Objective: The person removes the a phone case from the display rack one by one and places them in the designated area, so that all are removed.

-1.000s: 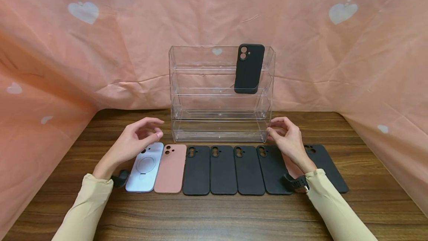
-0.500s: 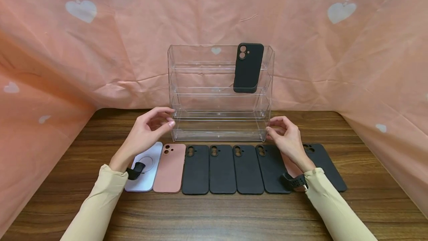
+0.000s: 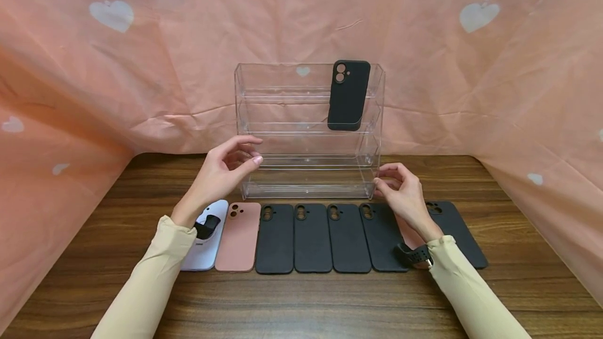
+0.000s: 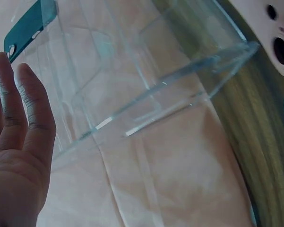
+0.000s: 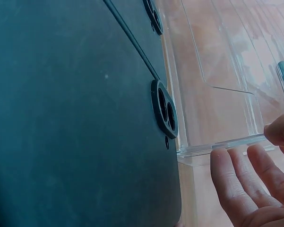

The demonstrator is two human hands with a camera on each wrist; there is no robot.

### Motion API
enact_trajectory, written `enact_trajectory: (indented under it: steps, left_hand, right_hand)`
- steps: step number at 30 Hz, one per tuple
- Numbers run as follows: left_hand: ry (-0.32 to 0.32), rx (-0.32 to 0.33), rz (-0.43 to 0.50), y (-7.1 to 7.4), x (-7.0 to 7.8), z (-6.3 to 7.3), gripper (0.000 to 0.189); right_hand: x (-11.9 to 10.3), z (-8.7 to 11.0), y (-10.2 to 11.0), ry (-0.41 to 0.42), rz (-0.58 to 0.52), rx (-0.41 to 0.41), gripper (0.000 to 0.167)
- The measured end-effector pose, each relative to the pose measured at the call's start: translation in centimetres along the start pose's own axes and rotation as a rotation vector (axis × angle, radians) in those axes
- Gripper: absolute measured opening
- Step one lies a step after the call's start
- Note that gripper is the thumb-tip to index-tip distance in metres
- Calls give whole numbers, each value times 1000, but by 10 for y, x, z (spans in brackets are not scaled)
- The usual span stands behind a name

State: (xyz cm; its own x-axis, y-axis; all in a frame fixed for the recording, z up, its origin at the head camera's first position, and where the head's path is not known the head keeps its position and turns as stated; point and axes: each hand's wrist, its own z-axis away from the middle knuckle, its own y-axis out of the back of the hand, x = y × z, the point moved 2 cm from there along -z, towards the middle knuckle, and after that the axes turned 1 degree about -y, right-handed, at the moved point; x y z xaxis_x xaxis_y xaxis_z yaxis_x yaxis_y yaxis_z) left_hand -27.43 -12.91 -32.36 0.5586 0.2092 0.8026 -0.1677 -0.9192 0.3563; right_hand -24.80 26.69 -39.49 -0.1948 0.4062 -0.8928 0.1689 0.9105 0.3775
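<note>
A clear tiered display rack (image 3: pixel 306 191) stands at the back of the table. One black phone case (image 3: pixel 349 95) leans upright in an upper tier, towards the right. My left hand (image 3: pixel 226 166) hovers before the rack's left side, fingers loosely bent, thumb apart and nothing held. In the left wrist view its straight fingers (image 4: pixel 35 99) show beside the clear panel. At the rack's lower right edge, my right hand (image 3: pixel 405 195) pinches the side panel between thumb and fingertips. The right wrist view shows the thumb (image 5: pixel 279 130) over the panel's edge and fingers below it.
Phone cases lie in a row before the rack: a white one (image 3: pixel 207 250), a pink one (image 3: pixel 238 239), several black ones (image 3: pixel 313 239), another pink one under the right wrist, and a black one (image 3: pixel 459 234) at the right end. Peach cloth (image 3: pixel 188 41) hangs behind.
My left hand has moved right and up from above the white case to in front of the rack's left side. The right hand has stayed on the rack's edge.
</note>
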Motion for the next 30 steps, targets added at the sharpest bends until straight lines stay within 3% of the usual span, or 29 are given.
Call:
enact_trajectory:
  steps: [18, 30]
  left_hand:
    - [-97, 64, 40, -32, 13, -43, 33]
    - [-129, 91, 69, -55, 19, -76, 32]
  right_hand:
    - [1, 0, 0, -2, 4, 8, 30]
    - [1, -1, -1, -1, 14, 10, 29]
